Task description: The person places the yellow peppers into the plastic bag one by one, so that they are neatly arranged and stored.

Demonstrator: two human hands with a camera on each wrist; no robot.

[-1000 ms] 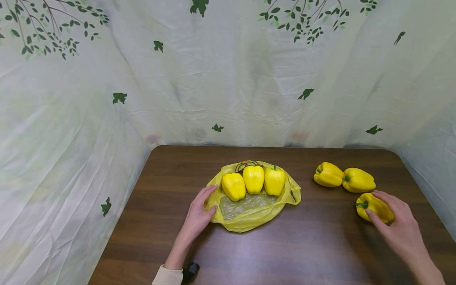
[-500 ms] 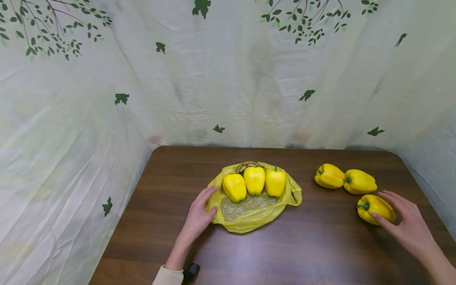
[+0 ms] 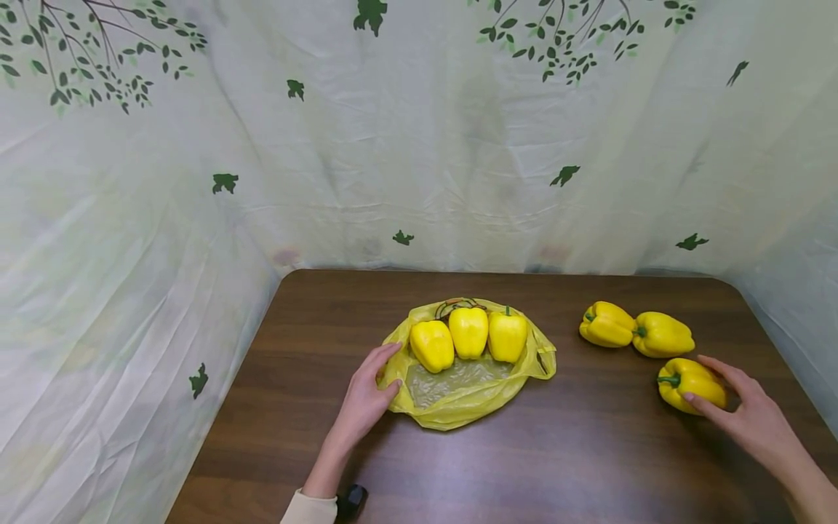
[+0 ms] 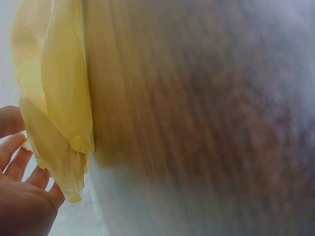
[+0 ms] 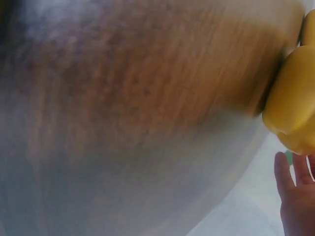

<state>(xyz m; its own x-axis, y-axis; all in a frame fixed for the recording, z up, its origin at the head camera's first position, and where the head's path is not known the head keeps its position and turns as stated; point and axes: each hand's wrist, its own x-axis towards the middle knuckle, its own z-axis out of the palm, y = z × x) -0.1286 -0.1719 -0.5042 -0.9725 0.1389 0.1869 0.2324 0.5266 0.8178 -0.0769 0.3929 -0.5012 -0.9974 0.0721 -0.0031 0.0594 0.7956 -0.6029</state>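
Note:
A yellow plastic bag [image 3: 452,415] lies spread on the table, its mouth wide. Three yellow bell peppers [image 3: 468,333] rest along its far side. My left hand [image 3: 369,389] holds the bag's left edge between thumb and fingers; the left wrist view shows the fingers [image 4: 19,162] against the thin plastic. At the right, another yellow bell pepper [image 3: 692,387] lies on its side, green stem to the left. Around its right side is my right hand [image 3: 753,411], thumb and fingers spread. In the right wrist view the fingers [image 5: 283,172] are extended just below the pepper [image 5: 290,98].
Two more yellow bell peppers, a left one [image 3: 607,324] and a right one [image 3: 664,335], lie end to end behind the right hand. The brown wooden table [image 3: 524,466] ends at a light curtain [image 3: 425,160] with leaf prints. A black object [image 3: 352,501] shows beside the left sleeve [image 3: 310,507].
The bell pepper at my right hand has turned, its smooth side now facing up. My right fingers have loosened and drawn slightly right. The left hand and bag have stayed in place.

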